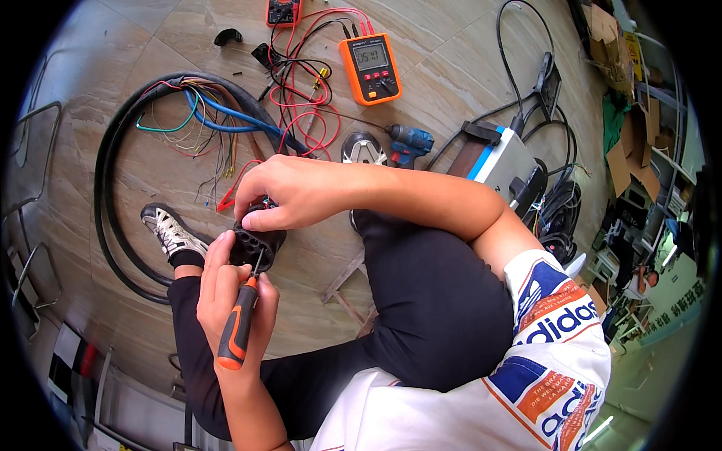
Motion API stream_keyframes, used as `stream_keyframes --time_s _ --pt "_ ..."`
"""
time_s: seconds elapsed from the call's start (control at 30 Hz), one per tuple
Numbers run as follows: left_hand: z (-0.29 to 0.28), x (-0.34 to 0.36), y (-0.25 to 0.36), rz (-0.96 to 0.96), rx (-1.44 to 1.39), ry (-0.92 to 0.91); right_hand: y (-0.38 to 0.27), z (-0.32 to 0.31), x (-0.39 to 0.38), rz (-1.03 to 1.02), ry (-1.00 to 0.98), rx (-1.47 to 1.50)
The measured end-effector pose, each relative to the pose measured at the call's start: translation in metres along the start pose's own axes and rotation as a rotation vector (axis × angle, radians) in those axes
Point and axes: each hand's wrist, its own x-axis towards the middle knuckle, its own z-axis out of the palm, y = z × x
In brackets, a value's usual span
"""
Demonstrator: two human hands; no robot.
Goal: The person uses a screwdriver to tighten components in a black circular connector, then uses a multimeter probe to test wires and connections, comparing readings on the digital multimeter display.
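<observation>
A black connector plug (pixel 252 246) with several round holes in its face is gripped from above by my right hand (pixel 282 194). My right thumb and fingers close around its upper end, hiding part of it. My left hand (pixel 226 289) is wrapped round an orange-and-black screwdriver (pixel 239 327). The thin shaft points up to the holed face of the plug; whether its tip is inside a hole is hard to see. The fingertips of my left hand lie close by the plug's lower left edge. Some thin wires show by my right fingers.
A thick black cable (pixel 105 188) with stripped coloured wires (pixel 226 143) curls on the tiled floor at left. Beyond lie an orange multimeter (pixel 370 68), tangled red and black leads (pixel 301 83) and a blue cordless drill (pixel 410 143). A box-shaped unit (pixel 500 161) stands right.
</observation>
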Motion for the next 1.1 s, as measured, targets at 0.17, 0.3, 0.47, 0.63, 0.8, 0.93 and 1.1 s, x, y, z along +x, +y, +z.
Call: stream_keyframes --time_s 0.17,0.3,0.47,0.63,0.8,0.93,1.1 --pt "0.001 0.000 -0.001 0.016 0.008 0.007 0.000 0.000 0.000 -0.005 0.004 -0.004" --pt "0.000 0.000 0.001 -0.001 -0.002 0.002 0.000 0.000 -0.001 -0.013 0.013 0.001" --pt "-0.001 0.001 0.002 -0.015 -0.012 -0.001 -0.002 -0.001 -0.001 -0.003 0.014 0.001" --pt "-0.001 0.002 0.002 -0.013 -0.033 0.035 -0.002 0.000 0.001 -0.012 0.015 0.006" --pt "-0.003 0.005 0.002 -0.011 -0.054 0.038 0.001 0.000 0.000 -0.091 0.027 -0.002" --pt "-0.002 0.003 -0.004 -0.012 -0.083 0.026 -0.006 -0.001 0.001 -0.001 -0.007 0.022" --pt "-0.001 0.002 -0.007 -0.037 -0.144 0.052 -0.003 -0.002 0.001 -0.008 -0.025 0.036"
